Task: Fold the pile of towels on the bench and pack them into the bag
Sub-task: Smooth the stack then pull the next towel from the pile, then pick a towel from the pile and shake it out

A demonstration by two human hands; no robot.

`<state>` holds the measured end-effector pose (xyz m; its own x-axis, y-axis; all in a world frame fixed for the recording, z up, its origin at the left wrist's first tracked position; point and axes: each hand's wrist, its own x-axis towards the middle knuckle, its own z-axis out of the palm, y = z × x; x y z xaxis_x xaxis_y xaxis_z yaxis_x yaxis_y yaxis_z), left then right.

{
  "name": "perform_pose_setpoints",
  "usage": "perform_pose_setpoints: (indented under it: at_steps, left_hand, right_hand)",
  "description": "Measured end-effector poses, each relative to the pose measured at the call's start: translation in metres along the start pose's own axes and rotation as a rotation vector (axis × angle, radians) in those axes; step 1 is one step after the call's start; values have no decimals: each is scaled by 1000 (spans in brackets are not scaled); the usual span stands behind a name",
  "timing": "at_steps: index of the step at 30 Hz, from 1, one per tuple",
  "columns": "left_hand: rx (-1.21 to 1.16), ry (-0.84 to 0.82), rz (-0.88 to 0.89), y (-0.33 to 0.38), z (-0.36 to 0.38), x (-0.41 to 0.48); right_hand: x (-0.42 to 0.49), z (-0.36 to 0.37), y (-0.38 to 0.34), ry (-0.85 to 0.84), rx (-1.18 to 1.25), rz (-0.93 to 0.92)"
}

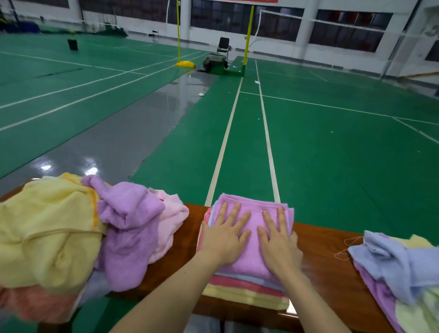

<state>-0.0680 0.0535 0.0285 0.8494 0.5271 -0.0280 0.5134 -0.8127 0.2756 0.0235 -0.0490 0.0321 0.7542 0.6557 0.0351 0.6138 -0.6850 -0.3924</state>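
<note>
Pressing flat on a folded pink-lilac towel (251, 251), the left hand (226, 235) and right hand (278, 243) lie side by side, palms down, their fingers (281, 219) straight and slightly spread, gripping nothing. That towel tops one neat stack (247, 291) at the middle of the brown wooden bench (319, 258); blue, pink and yellow layers show at the stack's near edge. Two loose heaps flank it. The left heap (43, 229), of yellow, lilac, pale pink and salmon towels, spills over the bench's near edge. The right heap (404, 280) shows blue, lilac and pale green. Both heaps sit near the stack without touching it. Beyond the bench lies a green court floor (323, 150) with white lines, two yellow net posts (176, 26) and a dark chair (223, 46).
</note>
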Motion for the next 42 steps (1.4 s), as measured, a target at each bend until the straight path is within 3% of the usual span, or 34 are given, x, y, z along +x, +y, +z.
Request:
perform_pose_setpoints:
  at_steps: [9,12,16,20,29,32,35,42]
  left_hand:
    - [15,-109,41,-6,-26,-3]
    - [19,-21,56,-19,-60,-9]
    - [-59,254,-69,-68,-121,-33]
    - [-109,415,-300,-149,-165,-76]
    - [-15,393,-585,-261,-163,-167]
    - [-70,365,-655,-277,-150,-184]
    - [-182,383,-688,-287,-138,-192]
    - [-270,606,-639,-276,-138,-194]
  right_hand:
    - [8,-16,-16,-95,-211,20]
    - [12,-26,-42,-22,-113,-58]
    - [15,-30,-105,44,178,-287]
    - [1,-21,-172,-8,387,-461]
    - [-50,31,-269,-243,429,-784]
    - [-57,48,-282,-285,308,-870]
    - [-60,61,-289,-281,178,-850]
    - [-58,57,-301,-235,230,-747]
